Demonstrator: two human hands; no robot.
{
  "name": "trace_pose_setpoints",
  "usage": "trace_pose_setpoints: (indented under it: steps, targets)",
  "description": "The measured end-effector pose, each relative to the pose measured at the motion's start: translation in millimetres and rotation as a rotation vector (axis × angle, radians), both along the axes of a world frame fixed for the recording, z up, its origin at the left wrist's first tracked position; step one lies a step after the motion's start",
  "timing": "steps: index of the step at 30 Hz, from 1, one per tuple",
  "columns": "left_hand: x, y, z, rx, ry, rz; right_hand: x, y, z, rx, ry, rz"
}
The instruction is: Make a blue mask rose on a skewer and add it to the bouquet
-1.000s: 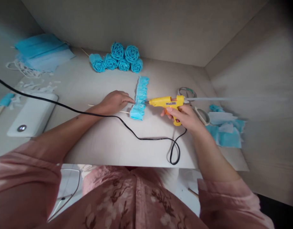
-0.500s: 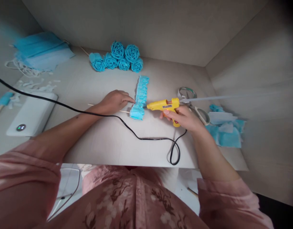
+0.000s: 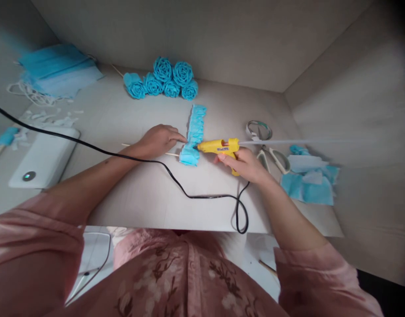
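Note:
My right hand (image 3: 244,163) is wrapped round a yellow hot glue gun (image 3: 219,146), a long clear glue stick (image 3: 271,141) sticking out of its back. The nozzle meets the right side of a pleated light-blue fabric strip (image 3: 196,121), near its folded lower end. A thin wooden stick (image 3: 172,154) runs under my left wrist and into that lower end. My left hand (image 3: 159,140) lies on the table, fingers stretched out, with a fingertip against the strip's left edge. What its underside touches is hidden.
Several blue fabric roses (image 3: 171,88) lie at the back. Face masks (image 3: 60,68) are piled back left, near a white power bank (image 3: 44,158). Scissors (image 3: 278,159), a tape roll (image 3: 258,129) and blue scraps (image 3: 314,187) lie right. A black cord (image 3: 176,178) crosses in front.
My right hand has moved the glue gun left, its nozzle now over the strip's lower part. The cord loop shifted slightly. My left hand and the strip stayed in place.

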State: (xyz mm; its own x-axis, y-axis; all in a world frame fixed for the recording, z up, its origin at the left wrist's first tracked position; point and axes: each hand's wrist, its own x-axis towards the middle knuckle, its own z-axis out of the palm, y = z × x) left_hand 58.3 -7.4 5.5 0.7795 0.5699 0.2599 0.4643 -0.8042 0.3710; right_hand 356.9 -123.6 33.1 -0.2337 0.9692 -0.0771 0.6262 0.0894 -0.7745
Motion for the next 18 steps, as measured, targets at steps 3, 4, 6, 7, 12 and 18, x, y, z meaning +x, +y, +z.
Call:
trace_pose_setpoints:
  steps: [3,4,6,7,12,18]
  targets:
    - [-0.1,-0.4,0.1,0.001,-0.005,0.001,-4.3,-1.6,-2.6,0.048,-0.072,0.004]
    - [-0.1,-0.6,0.3,0.002,-0.006,0.001,-5.7,-2.4,-3.5,0.079,-0.113,0.003]
    - [0.0,-1.0,0.7,0.003,-0.004,-0.001,-8.2,-4.7,-4.6,0.167,-0.202,0.005]
    - [0.0,-1.2,0.9,0.003,-0.003,-0.001,-9.2,-6.0,-4.5,0.217,-0.238,0.017]
    - [0.1,-1.4,0.9,0.008,0.001,0.0,-9.2,-11.2,-0.3,0.331,-0.308,0.103]
    - [1.2,-1.7,1.0,0.0,0.019,0.008,-0.4,-6.2,-3.9,0.134,-0.222,-0.029]
